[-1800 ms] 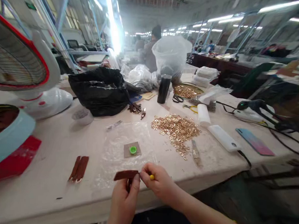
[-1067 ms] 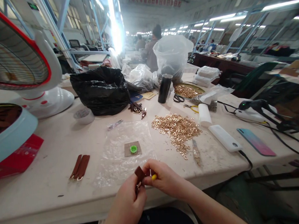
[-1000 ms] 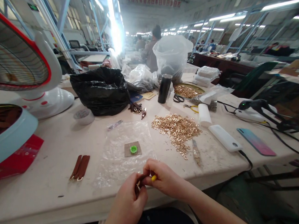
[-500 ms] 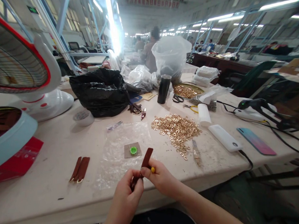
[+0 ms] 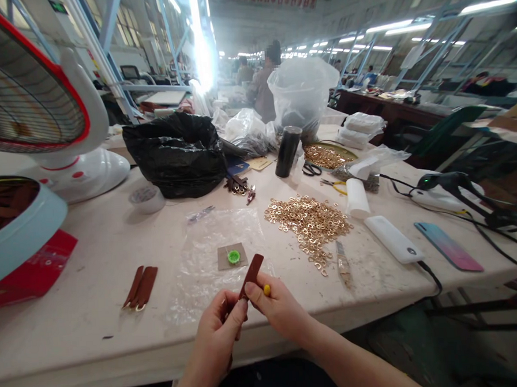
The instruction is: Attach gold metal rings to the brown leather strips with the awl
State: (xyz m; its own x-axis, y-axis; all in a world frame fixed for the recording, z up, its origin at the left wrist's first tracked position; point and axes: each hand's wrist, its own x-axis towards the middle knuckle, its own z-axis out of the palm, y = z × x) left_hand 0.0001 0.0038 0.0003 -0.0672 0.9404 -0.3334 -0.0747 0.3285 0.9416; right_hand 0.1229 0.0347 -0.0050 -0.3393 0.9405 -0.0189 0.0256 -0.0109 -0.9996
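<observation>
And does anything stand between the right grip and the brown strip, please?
Nothing visible does: the right grip and left grip both touch the brown strip. A yellow tip pokes from the right grip, beside it.

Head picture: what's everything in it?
Flat leathery strip: one, brown, front middle
Round knob: one, yellow, beside strip
Ringed leathery strips: two, brown, left
Curved metal rings: many, gold, right of centre
Square card: one, brown, on clear plastic sheet
Round piece: one, green, on card
Plastic bag: one, black, back left
Fan: one, white-red, left
Phone: one, blue-pink, right
Table: one, whitish, underneath
Others: too jumbled to count
Left hand: one, bare, on strip
Right hand: one, bare, on strip
</observation>
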